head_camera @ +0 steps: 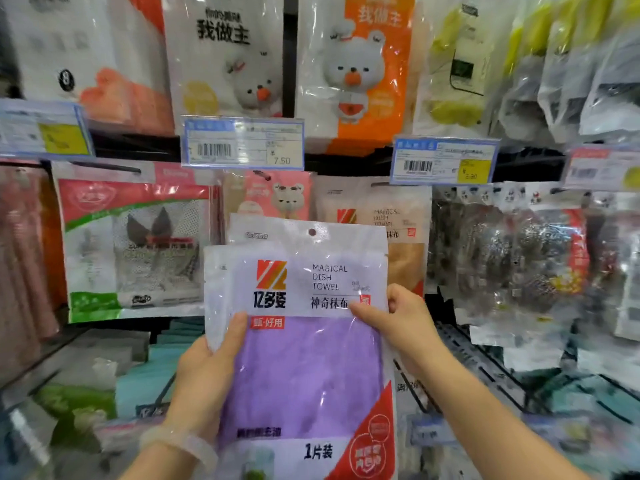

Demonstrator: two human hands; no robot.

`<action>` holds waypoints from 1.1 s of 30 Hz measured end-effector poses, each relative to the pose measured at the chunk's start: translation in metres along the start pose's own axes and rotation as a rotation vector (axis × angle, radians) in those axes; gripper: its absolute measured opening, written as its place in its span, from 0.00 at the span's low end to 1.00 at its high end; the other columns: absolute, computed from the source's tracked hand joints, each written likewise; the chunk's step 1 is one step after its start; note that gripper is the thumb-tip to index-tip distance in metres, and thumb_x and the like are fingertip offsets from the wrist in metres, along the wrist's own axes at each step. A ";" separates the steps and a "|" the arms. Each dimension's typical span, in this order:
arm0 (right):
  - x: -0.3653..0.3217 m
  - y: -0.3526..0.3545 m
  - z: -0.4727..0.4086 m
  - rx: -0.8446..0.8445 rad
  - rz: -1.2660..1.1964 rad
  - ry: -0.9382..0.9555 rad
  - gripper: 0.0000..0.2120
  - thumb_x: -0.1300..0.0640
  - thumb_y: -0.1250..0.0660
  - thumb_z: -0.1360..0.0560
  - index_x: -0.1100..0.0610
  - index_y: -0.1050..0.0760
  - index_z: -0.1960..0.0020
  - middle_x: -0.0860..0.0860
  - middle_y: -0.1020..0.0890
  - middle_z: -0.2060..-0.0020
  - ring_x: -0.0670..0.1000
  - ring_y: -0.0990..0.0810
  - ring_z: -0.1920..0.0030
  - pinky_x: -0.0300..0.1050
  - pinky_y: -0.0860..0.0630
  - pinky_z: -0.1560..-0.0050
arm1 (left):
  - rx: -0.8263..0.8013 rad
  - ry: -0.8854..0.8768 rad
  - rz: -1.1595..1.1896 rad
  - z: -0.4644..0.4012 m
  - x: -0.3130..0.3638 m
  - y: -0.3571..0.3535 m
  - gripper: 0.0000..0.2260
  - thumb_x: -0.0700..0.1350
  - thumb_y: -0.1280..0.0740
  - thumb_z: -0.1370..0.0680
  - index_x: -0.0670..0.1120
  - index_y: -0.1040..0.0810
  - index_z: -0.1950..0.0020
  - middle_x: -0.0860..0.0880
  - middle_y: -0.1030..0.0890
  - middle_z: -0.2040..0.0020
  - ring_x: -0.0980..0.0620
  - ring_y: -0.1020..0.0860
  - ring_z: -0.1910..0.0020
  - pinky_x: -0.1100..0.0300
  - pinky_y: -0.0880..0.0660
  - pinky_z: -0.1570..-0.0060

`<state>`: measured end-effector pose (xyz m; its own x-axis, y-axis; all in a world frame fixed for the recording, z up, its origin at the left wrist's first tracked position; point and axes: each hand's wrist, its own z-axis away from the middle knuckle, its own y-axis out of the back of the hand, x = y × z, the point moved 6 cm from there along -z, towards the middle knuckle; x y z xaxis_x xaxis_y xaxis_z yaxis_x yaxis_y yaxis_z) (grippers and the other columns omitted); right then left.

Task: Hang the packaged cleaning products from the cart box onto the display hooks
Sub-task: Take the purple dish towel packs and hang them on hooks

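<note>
Before hanging display we hold purple towel pack (304,341) upright, second pack behind it. Our left hand (204,379) grips left edge, thumb on front; our right hand (398,320) pinches right edge higher up. Pack's hole (312,232) near pink pack (270,195).

The purple towel pack (304,341) I hold hides my left fingers (233,332) behind it, all but the thumb, and its bottom runs off the lower edge. A second pack (277,232) behind shows only its top strip. The steel scourers (512,258) at right are blurred.
</note>
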<state>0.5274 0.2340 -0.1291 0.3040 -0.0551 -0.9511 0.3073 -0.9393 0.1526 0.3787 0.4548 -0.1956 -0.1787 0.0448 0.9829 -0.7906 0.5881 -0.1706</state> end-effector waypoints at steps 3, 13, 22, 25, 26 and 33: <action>0.007 0.008 0.001 0.021 -0.201 -0.043 0.11 0.62 0.26 0.32 0.60 0.24 0.52 0.55 0.15 0.57 0.51 0.15 0.59 0.44 0.20 0.61 | -0.016 0.023 -0.017 -0.001 -0.004 0.000 0.33 0.74 0.30 0.46 0.49 0.17 0.56 0.51 0.14 0.59 0.48 0.17 0.57 0.48 0.21 0.52; -0.022 0.059 0.027 0.135 -0.331 0.351 0.13 0.59 0.29 0.35 0.52 0.28 0.52 0.46 0.15 0.58 0.45 0.17 0.55 0.37 0.22 0.52 | 0.109 -0.082 -0.050 -0.001 0.006 0.010 0.15 0.58 0.33 0.27 0.47 0.23 0.63 0.52 0.21 0.65 0.54 0.25 0.67 0.61 0.31 0.68; -0.049 0.101 0.018 0.299 -0.336 0.309 0.11 0.68 0.31 0.31 0.54 0.29 0.57 0.53 0.18 0.61 0.51 0.20 0.60 0.53 0.23 0.49 | 0.136 -0.105 -0.085 0.001 0.010 0.006 0.16 0.59 0.33 0.27 0.46 0.25 0.65 0.53 0.23 0.66 0.55 0.26 0.67 0.62 0.32 0.69; -0.049 0.102 0.016 0.275 -0.349 0.270 0.11 0.69 0.31 0.31 0.55 0.29 0.57 0.51 0.16 0.64 0.48 0.18 0.64 0.46 0.19 0.58 | 0.137 -0.106 -0.085 0.000 0.012 0.007 0.15 0.58 0.32 0.27 0.47 0.25 0.65 0.53 0.23 0.66 0.56 0.26 0.67 0.62 0.32 0.69; -0.049 0.103 0.015 0.265 -0.369 0.253 0.11 0.69 0.31 0.31 0.56 0.28 0.57 0.50 0.16 0.66 0.47 0.17 0.65 0.43 0.19 0.63 | 0.139 -0.107 -0.089 0.001 0.012 0.008 0.15 0.58 0.32 0.27 0.48 0.25 0.65 0.54 0.23 0.66 0.56 0.26 0.67 0.62 0.32 0.69; -0.047 0.109 -0.029 0.379 0.005 0.172 0.10 0.62 0.26 0.32 0.54 0.27 0.59 0.55 0.19 0.60 0.53 0.20 0.61 0.49 0.22 0.59 | 0.190 -0.132 -0.176 -0.005 0.014 0.025 0.19 0.62 0.35 0.28 0.46 0.25 0.65 0.52 0.24 0.66 0.53 0.27 0.67 0.60 0.32 0.68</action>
<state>0.5726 0.1443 -0.0597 0.4611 -0.0326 -0.8867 -0.0387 -0.9991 0.0166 0.3594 0.4736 -0.1853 -0.0936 -0.1573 0.9831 -0.9094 0.4153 -0.0201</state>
